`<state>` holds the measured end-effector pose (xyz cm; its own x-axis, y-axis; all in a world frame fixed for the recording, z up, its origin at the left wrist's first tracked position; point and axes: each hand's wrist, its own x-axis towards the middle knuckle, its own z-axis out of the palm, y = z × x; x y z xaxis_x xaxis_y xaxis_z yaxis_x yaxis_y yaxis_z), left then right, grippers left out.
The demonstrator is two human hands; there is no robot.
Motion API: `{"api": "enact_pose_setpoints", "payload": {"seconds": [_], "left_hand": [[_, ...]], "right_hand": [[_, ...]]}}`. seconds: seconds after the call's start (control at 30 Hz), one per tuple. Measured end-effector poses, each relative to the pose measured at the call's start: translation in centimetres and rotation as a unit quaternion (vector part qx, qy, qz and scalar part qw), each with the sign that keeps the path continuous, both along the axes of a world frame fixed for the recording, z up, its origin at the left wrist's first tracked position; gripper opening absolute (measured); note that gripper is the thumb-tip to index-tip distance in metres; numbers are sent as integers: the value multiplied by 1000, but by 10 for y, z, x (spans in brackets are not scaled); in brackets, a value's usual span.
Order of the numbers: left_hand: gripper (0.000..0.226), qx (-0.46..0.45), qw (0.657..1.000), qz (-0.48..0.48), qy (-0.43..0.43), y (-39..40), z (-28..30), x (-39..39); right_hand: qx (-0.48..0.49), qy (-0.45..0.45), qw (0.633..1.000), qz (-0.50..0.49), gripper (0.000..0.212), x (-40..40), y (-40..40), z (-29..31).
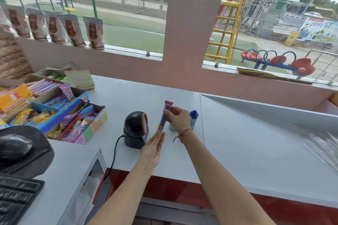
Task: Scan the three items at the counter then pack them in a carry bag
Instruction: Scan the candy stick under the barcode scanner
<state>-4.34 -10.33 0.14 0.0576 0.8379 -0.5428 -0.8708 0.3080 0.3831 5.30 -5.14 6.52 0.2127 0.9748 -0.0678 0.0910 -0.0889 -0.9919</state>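
I hold a long candy roll upright in front of the black barcode scanner on the white counter. My right hand pinches its upper half, and my left hand grips its lower end. The scanner's red-rimmed window faces the roll. Behind my right hand stands a small bottle with a blue cap. A small greyish item beside it is mostly hidden by my right hand. Clear plastic bags lie at the right edge of the counter.
Open boxes of sweets fill the counter's left side. A mouse on a black pad and a keyboard sit at the near left. Hanging snack pouches line the window. A broom rests on the right sill.
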Motion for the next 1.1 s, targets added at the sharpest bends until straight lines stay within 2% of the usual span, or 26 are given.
{"api": "enact_pose_setpoints", "payload": {"seconds": [0.23,0.3,0.37,0.43,0.5,0.53,0.63,0.7,0.77,0.87,0.97,1.0,1.03,1.1], "left_hand": [[8,-34,998,49,13,11,-1,15],[9,-50,997,57,29,15,-3,20],[7,-77,992,82,53,24,-7,26],[15,-99,983,122,91,34,-15,32],[17,-124,972,141,141,46,-22,37],[10,-135,967,140,162,52,-23,40],[7,-162,946,73,273,66,-25,46],[10,-181,914,11,363,70,-27,49],[13,-176,885,-25,431,73,-27,52],[17,-161,864,-40,476,71,-23,57],[33,-158,842,-35,515,55,-17,61],[35,-132,843,-48,519,48,-15,63],[35,-85,861,-70,497,40,-14,65],[35,28,902,-143,406,24,-11,70]], "right_hand": [[-27,-11,997,74,40,17,10,-5],[3,-22,1000,8,32,31,12,-9],[31,-96,988,-113,22,49,18,-15],[33,-183,965,-186,23,68,23,-21],[7,-235,959,-155,38,83,28,-32],[-9,-254,960,-115,48,89,30,-37],[-48,-277,960,-3,69,102,37,-53],[-60,-247,967,11,67,108,41,-61],[-66,-207,976,-2,54,113,44,-65],[-65,-144,987,-10,44,123,41,-66],[-88,9,995,-37,40,128,21,-67],[-96,65,992,-46,39,127,12,-67],[-101,105,988,-55,39,126,0,-65],[-103,149,982,-56,40,121,-17,-63]]}}
